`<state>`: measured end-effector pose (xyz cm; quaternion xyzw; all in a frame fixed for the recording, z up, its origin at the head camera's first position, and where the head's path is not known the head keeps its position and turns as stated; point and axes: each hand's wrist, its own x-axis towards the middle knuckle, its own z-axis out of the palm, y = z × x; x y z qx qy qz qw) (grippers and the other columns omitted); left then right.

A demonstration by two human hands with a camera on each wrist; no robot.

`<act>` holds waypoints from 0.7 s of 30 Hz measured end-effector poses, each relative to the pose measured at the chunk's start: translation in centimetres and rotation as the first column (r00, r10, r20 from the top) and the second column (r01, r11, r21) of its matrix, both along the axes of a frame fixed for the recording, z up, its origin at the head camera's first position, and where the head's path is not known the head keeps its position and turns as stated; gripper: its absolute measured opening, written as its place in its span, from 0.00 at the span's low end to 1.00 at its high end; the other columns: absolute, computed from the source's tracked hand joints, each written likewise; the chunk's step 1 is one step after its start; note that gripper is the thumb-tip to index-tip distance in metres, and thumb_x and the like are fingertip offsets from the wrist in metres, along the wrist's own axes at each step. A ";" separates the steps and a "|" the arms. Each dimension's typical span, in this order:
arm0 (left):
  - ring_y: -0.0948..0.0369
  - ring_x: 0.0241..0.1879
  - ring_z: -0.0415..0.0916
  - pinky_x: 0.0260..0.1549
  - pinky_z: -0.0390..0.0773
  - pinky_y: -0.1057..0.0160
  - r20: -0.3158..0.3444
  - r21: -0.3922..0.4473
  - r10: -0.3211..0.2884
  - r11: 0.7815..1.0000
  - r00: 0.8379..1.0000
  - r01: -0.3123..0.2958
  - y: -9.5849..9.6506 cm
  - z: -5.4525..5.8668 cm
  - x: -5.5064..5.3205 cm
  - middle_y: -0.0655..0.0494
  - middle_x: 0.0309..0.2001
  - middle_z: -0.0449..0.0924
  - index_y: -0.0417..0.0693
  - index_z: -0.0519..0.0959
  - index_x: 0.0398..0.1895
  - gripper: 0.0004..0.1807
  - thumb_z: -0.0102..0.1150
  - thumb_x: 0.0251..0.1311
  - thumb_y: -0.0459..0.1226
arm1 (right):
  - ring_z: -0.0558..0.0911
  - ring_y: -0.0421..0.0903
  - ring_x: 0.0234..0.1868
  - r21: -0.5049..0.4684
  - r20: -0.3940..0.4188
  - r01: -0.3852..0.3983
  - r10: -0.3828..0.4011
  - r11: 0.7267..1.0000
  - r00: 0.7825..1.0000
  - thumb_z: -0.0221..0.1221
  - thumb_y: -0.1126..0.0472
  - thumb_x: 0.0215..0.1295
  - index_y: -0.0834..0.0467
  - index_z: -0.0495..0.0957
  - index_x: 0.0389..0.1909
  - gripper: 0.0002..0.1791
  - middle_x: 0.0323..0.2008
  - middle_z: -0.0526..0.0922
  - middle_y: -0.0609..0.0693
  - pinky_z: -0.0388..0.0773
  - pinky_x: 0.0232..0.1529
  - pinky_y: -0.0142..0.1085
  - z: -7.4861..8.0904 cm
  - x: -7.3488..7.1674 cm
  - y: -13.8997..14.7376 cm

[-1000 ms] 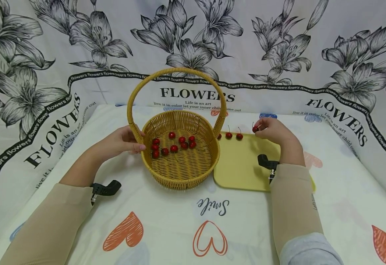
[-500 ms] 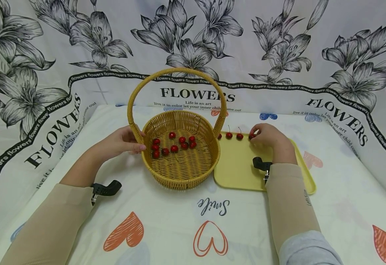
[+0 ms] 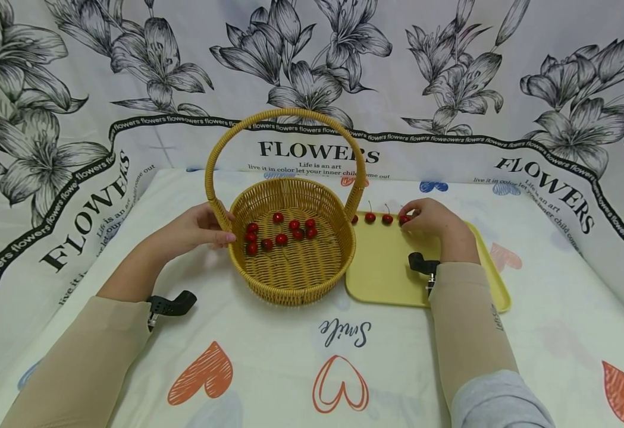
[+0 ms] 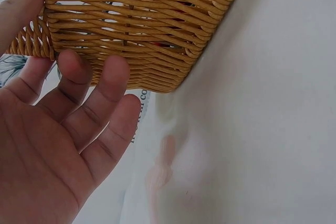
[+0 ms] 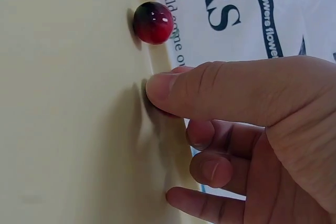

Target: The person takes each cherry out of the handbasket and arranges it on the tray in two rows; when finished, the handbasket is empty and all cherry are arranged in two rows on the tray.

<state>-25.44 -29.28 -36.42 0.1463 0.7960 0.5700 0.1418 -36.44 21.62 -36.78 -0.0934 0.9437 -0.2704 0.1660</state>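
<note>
My left hand [image 3: 196, 232] holds the woven basket [image 3: 290, 294] at the left foot of its arched handle, thumb over the rim side. In the left wrist view, the fingers of that hand [image 4: 58, 140] curve against the basket's wicker wall [image 4: 131, 14]. Several red cherries [image 3: 281, 239] lie inside it. At the far edge of the yellow tray [image 3: 386, 273], my right hand [image 3: 435, 223] pinches a cherry [image 3: 403, 220] between thumb and forefinger. The right wrist view shows the thumb [image 5: 210, 93] covering most of that cherry. Left of it stand more cherries [image 3: 387, 219] in a row, stems up.
The tray's left edge lies close against the basket's right side. The tall basket handle [image 3: 295, 112] arches above the bowl. A white cloth [image 3: 269, 362] printed with hearts covers the table, and a floral curtain [image 3: 424, 71] hangs behind.
My right hand has moved left and down, bringing its cherry to the tray's far edge at the end of the row. My left hand and the basket have stayed put.
</note>
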 end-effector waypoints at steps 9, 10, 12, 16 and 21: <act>0.55 0.36 0.78 0.40 0.82 0.56 -0.001 -0.018 0.015 1.000 1.000 -0.015 0.0 0.0 0.0 0.45 0.41 0.81 0.30 0.66 0.60 0.25 0.66 0.65 0.30 | 0.73 0.57 0.46 0.008 -0.054 -0.054 0.054 0.999 0.997 0.64 0.60 0.69 0.62 0.77 0.62 0.22 0.48 0.74 0.63 0.71 0.48 0.48 1.5 0.5 0.1; 0.55 0.37 0.78 0.41 0.82 0.56 -0.003 -0.024 0.017 1.000 1.000 -0.017 0.0 0.0 0.0 0.44 0.42 0.81 0.31 0.66 0.60 0.25 0.66 0.65 0.30 | 0.73 0.57 0.46 0.008 -0.056 -0.055 0.055 0.998 0.997 0.65 0.59 0.69 0.62 0.77 0.62 0.23 0.48 0.74 0.63 0.70 0.48 0.48 1.7 0.5 0.1; 0.54 0.37 0.79 0.41 0.82 0.55 -0.005 -0.035 0.021 0.999 1.000 -0.021 0.0 0.0 -0.1 0.44 0.42 0.81 0.31 0.66 0.60 0.26 0.67 0.65 0.31 | 0.73 0.57 0.46 0.014 -0.059 -0.056 0.056 0.998 0.997 0.64 0.59 0.69 0.62 0.76 0.62 0.23 0.48 0.75 0.62 0.71 0.48 0.49 2.0 0.6 0.2; 0.54 0.37 0.79 0.41 0.82 0.55 -0.002 -0.035 0.020 0.999 1.000 -0.020 0.0 0.0 -0.1 0.44 0.42 0.81 0.31 0.66 0.60 0.26 0.67 0.65 0.31 | 0.75 0.59 0.48 0.006 -0.036 -0.044 0.044 0.999 0.998 0.63 0.59 0.69 0.63 0.76 0.61 0.22 0.51 0.76 0.65 0.72 0.51 0.51 2.2 0.9 0.3; 0.55 0.36 0.78 0.40 0.82 0.56 0.011 -0.017 0.014 1.000 1.000 -0.014 0.0 0.1 0.0 0.44 0.42 0.81 0.30 0.65 0.60 0.26 0.66 0.66 0.30 | 0.75 0.58 0.48 -0.015 0.013 -0.022 0.023 1.000 1.000 0.63 0.63 0.69 0.66 0.77 0.57 0.18 0.53 0.78 0.65 0.73 0.50 0.47 1.4 0.7 0.3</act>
